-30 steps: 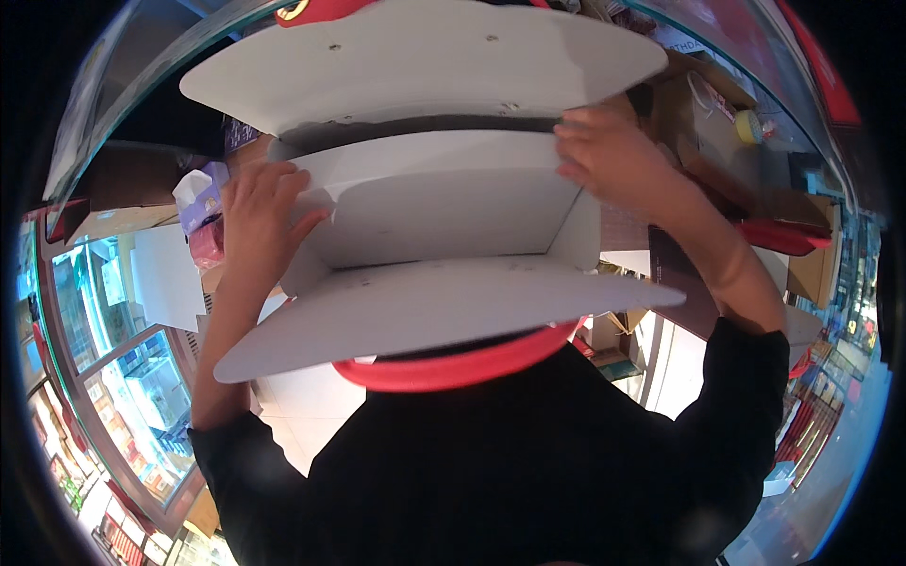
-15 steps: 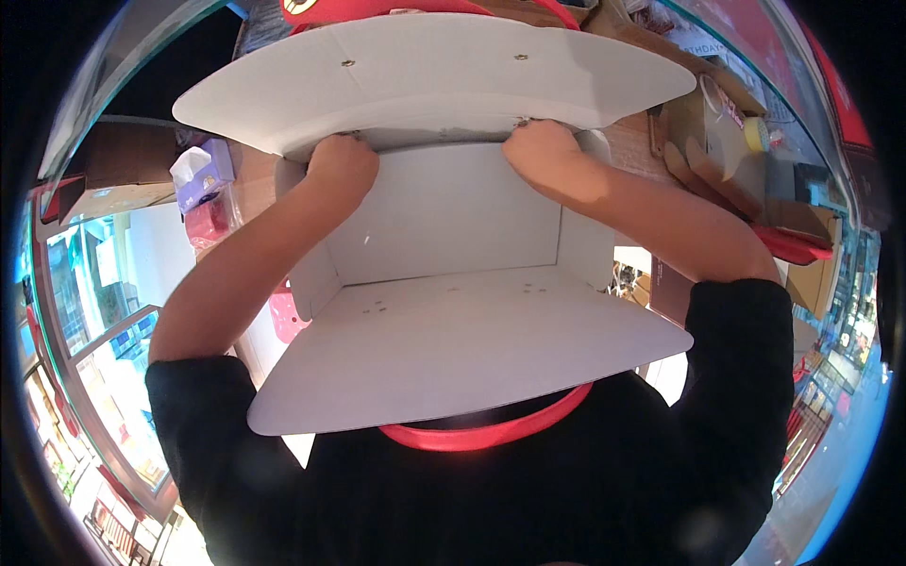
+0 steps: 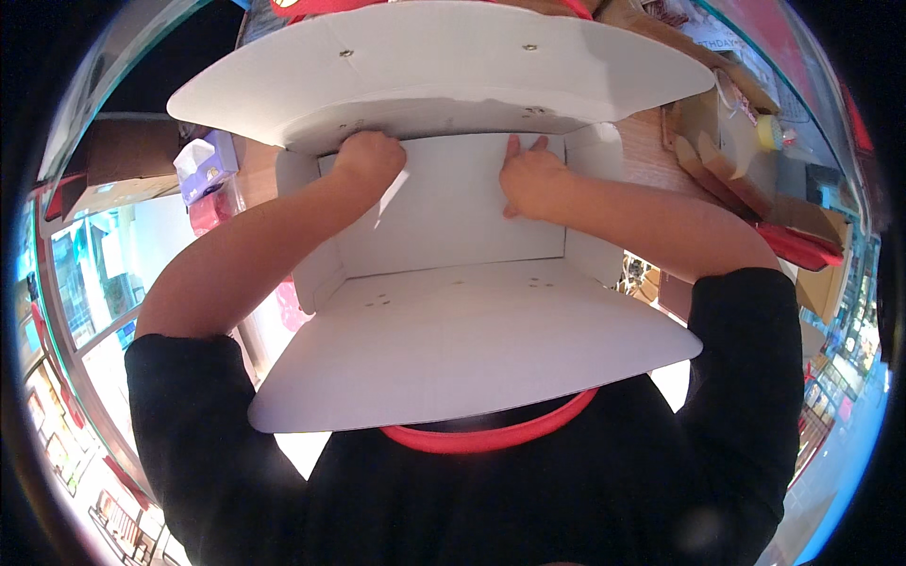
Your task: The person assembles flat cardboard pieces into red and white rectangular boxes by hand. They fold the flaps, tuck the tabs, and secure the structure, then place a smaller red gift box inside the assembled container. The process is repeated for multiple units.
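Note:
An unfolded white cardboard box stands before me, its wide curved flaps spread at the near and far sides. Along the inner far edge, left of the middle, my left hand is curled with its knuckles up; whatever its fingertips press or hold is hidden. My right hand rests on the inner white panel near the right end of the same edge, fingers spread apart and nothing in them. Small metal fasteners dot the far flap. A red handle curves out beneath the near flap.
A purple tissue box is on the wooden table at the left, above a red packet. Brown cardboard pieces crowd the right side, with a yellow-lidded container by them. Glass edging borders the work area.
My right hand has come away from the far fold toward me, its fingers now spread. My left hand has shifted slightly right, still curled. The far flap sits a little farther back.

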`<state>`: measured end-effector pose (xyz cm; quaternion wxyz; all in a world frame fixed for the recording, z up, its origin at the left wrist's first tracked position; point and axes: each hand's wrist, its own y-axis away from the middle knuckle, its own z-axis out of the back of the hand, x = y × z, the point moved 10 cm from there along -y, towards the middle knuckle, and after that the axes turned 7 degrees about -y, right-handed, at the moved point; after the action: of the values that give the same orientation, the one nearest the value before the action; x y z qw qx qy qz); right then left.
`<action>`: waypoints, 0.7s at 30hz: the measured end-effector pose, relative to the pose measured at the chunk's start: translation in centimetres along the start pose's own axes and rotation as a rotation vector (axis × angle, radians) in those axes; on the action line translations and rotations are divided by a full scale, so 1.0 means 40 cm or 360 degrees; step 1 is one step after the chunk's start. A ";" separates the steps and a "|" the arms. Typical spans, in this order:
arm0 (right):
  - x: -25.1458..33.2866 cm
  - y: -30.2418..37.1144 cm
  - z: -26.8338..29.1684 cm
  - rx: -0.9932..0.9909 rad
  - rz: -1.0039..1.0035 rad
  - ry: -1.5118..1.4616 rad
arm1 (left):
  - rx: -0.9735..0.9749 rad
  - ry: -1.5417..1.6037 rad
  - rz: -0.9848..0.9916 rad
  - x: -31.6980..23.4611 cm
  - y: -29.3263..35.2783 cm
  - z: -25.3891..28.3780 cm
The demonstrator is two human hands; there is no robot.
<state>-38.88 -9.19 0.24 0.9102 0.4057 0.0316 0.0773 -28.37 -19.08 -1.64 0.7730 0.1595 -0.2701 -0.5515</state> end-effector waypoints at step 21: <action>-0.003 -0.036 -0.087 0.0048 -0.0373 -0.0344 | 0.0578 -0.0073 0.0120 -0.106 0.081 -0.027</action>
<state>-39.23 -7.61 -3.17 0.9049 0.4188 -0.0182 -0.0739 -26.30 -14.06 -1.77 0.7452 0.2734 -0.3886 -0.4679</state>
